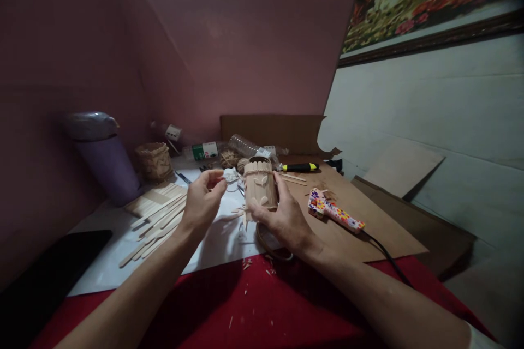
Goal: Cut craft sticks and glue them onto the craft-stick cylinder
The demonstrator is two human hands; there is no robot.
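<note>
My right hand (289,218) is closed around a small round pot (254,188) covered with upright wooden craft sticks, held upright above the table. Twine runs around the pot near its top, and pale leaf-shaped pieces sit on its side. To the left, my left hand (204,196) has thumb and forefinger pinched together, apart from the pot. Whatever is in that pinch is too small to make out. Just beyond its fingertips shows a crumpled white lump (231,175). Loose craft sticks (158,226) lie beside my left wrist.
A flower-patterned glue gun (333,211) with a black cord rests on the cardboard (368,229) at right. Behind the pot are a yellow-black utility knife (301,167), clear plastic bottles (245,145) and twine (229,158). A purple container (108,163) and another decorated pot (154,162) stand left.
</note>
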